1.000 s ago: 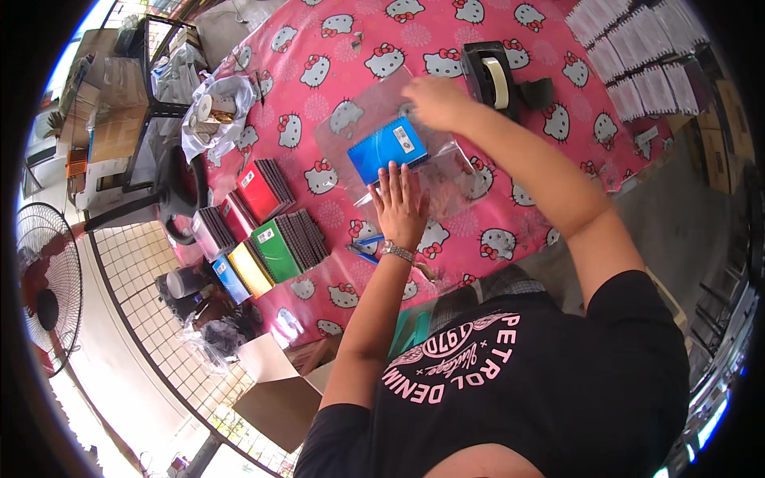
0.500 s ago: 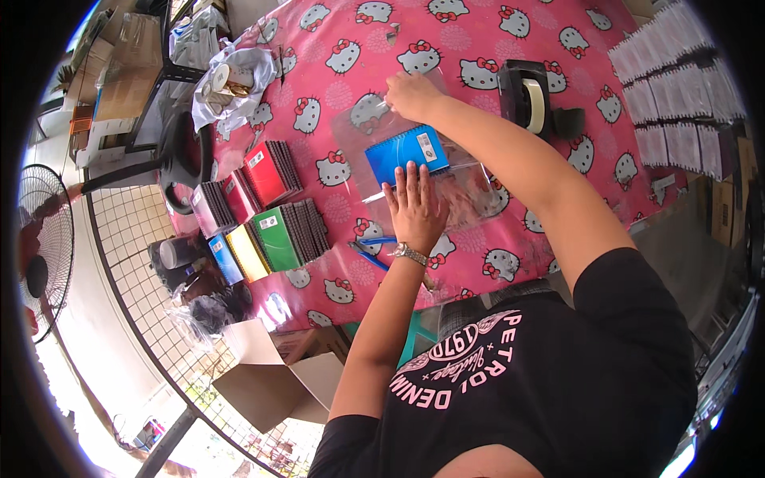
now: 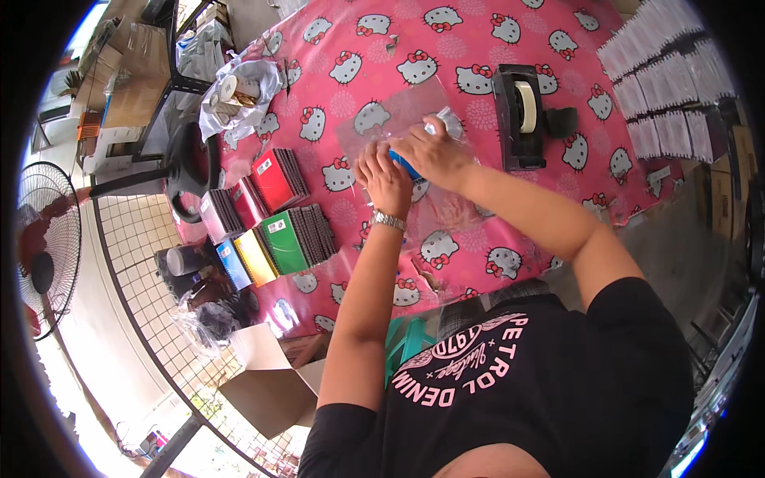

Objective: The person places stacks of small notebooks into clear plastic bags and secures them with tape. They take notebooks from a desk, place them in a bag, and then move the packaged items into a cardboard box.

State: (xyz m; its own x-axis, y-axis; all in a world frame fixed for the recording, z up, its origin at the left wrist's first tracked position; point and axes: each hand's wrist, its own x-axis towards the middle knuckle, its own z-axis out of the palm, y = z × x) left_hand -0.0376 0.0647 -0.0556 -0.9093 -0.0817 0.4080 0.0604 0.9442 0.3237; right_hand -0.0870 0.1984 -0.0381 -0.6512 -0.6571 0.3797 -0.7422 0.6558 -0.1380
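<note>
A small blue spiral notebook [image 3: 405, 163] lies on a clear plastic sheet [image 3: 414, 99] in the middle of the table, mostly covered by my hands. My left hand [image 3: 384, 174], with a metal watch at its wrist, curls its fingers over the notebook's left side. Beside it my right hand [image 3: 434, 155] is closed at the notebook's right side, and a crumpled bit of clear plastic [image 3: 448, 123] sticks out past its fingers. Exactly how the right fingers grip the plastic is hidden.
Left of my hands stand stacks of spiral notebooks, among them red [image 3: 275, 177] and green [image 3: 288, 240] ones. A black tape dispenser [image 3: 518, 119] is to the right. Wrapped bundles [image 3: 677, 88] fill the far right. An open carton [image 3: 271, 390] sits below the table's left edge.
My right hand has come down and right from the sheet's far part to the notebook. My left hand has moved from lying flat to curling at its left side. The blue-handled tool is now hidden.
</note>
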